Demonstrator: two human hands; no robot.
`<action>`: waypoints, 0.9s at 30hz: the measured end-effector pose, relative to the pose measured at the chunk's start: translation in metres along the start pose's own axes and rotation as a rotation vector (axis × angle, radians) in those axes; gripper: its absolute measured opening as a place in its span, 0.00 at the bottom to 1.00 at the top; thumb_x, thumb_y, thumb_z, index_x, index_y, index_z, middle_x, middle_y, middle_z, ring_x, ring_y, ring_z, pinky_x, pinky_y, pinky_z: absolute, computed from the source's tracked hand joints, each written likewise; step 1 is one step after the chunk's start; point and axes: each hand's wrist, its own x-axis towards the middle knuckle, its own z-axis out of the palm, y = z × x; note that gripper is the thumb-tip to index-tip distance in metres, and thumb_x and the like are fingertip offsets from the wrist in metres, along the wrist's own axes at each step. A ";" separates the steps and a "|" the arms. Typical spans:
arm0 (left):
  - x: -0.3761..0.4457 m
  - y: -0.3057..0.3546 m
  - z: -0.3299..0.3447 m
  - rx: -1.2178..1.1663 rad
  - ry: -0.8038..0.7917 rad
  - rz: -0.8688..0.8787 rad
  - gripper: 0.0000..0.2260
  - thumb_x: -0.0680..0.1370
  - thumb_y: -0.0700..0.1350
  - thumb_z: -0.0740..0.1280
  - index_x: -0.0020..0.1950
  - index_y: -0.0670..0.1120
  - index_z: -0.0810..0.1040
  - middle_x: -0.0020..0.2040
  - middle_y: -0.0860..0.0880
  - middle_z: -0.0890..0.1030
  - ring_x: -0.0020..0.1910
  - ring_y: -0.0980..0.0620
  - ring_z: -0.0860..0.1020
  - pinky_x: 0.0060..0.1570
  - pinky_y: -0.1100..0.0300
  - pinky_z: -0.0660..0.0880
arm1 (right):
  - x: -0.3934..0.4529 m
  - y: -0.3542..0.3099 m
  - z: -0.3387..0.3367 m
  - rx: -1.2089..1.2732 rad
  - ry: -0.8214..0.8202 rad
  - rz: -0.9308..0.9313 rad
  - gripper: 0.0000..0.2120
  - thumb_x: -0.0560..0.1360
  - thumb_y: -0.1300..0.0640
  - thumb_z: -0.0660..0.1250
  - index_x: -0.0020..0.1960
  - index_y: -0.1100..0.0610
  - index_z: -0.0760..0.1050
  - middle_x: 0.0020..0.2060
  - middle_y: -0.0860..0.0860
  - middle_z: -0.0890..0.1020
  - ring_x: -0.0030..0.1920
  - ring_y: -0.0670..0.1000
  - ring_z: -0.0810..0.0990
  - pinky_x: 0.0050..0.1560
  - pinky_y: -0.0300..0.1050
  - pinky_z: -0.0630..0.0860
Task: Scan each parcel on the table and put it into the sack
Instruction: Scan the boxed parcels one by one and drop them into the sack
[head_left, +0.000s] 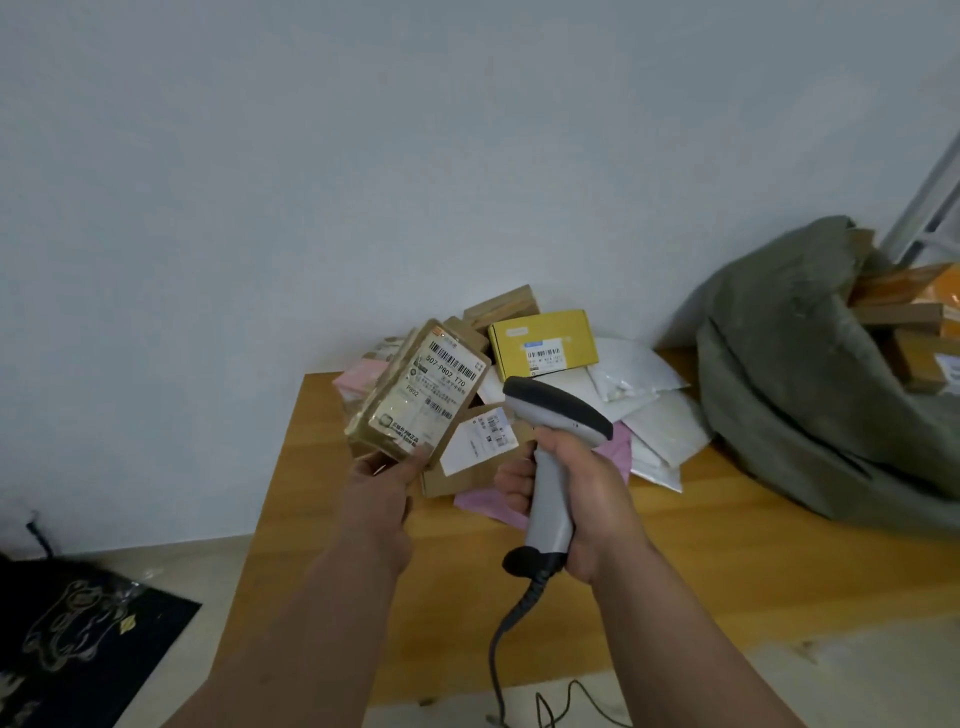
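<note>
our left hand (382, 486) pinches the taped brown cardboard parcel (415, 389) aloft | our right hand (571, 493) grips the grey handheld barcode scanner (556, 452)

My left hand (384, 480) grips taped brown parcel (415, 389) by lower end, label facing me, raised above wooden table (675, 561). My right hand (576, 499) wraps scanner (553, 447) handle, head beside parcel. Parcel pile (545, 374) behind. Green sack (810, 374) at right, boxes inside, probably parcels.
</note>
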 end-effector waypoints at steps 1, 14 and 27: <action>-0.002 0.000 0.000 0.000 -0.004 -0.002 0.13 0.72 0.40 0.75 0.51 0.51 0.75 0.48 0.52 0.82 0.47 0.55 0.77 0.42 0.60 0.68 | -0.003 0.001 0.000 0.011 0.005 0.002 0.10 0.77 0.57 0.69 0.49 0.65 0.77 0.39 0.63 0.82 0.36 0.57 0.82 0.31 0.45 0.79; -0.008 -0.022 0.021 0.022 -0.016 -0.008 0.10 0.72 0.38 0.75 0.50 0.50 0.80 0.48 0.51 0.83 0.50 0.53 0.75 0.44 0.61 0.69 | -0.006 -0.013 -0.027 0.035 -0.047 0.026 0.11 0.77 0.54 0.68 0.42 0.60 0.80 0.38 0.60 0.82 0.32 0.53 0.81 0.52 0.60 0.78; -0.030 -0.068 0.106 -0.015 -0.044 -0.001 0.09 0.73 0.37 0.74 0.47 0.49 0.77 0.46 0.51 0.82 0.45 0.55 0.76 0.42 0.61 0.68 | 0.007 -0.072 -0.106 0.088 -0.030 0.043 0.09 0.77 0.56 0.66 0.48 0.63 0.75 0.34 0.59 0.81 0.32 0.53 0.81 0.30 0.42 0.78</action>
